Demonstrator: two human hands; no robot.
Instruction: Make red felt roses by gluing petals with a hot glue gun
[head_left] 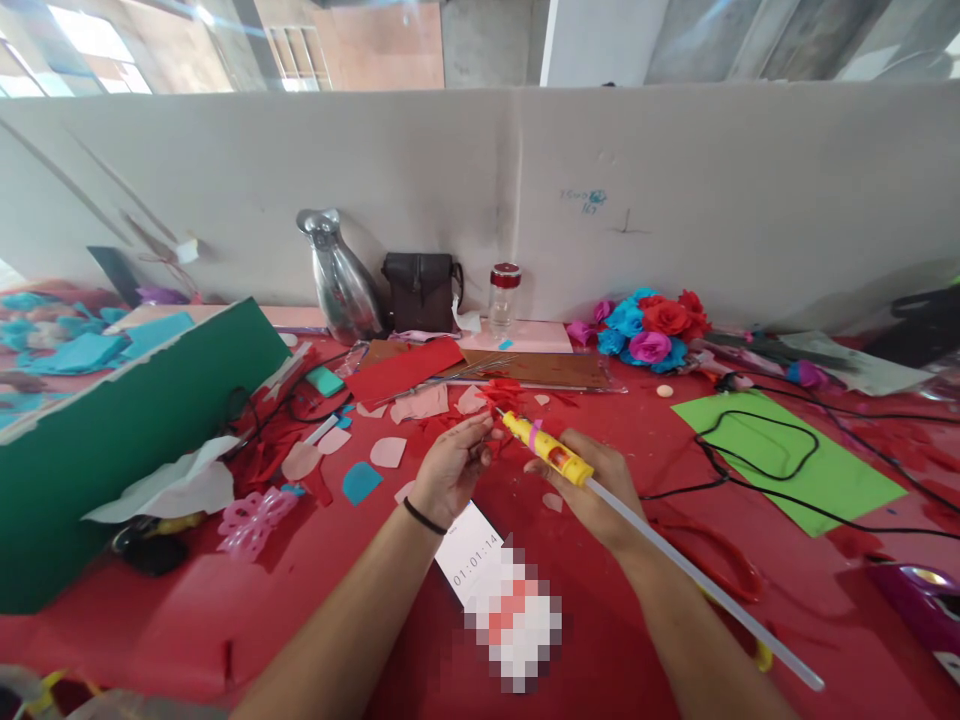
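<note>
My right hand (600, 485) is wrapped round a yellow glue gun (551, 450) with a pink band near its front. A long translucent glue stick (705, 585) sticks out of its back end, down to the right. My left hand (457, 460), with a dark band at the wrist, has its fingers pinched together at the gun's nozzle. Whatever is in that pinch is too small to make out. Red crumpled paper (501, 392) shows just beyond the fingertips. Below my hands lies a phone (469, 550) with a timer on its screen, partly blurred out.
Pink paper petals (390, 453) and a blue petal (362, 483) lie to the left, near a green board (150, 440). At the back stand a metal jug (345, 285), a dark bag (420, 290) and a jar (505, 300). A black cable (780, 490) crosses green paper (825, 475) beside paper flowers (652, 330).
</note>
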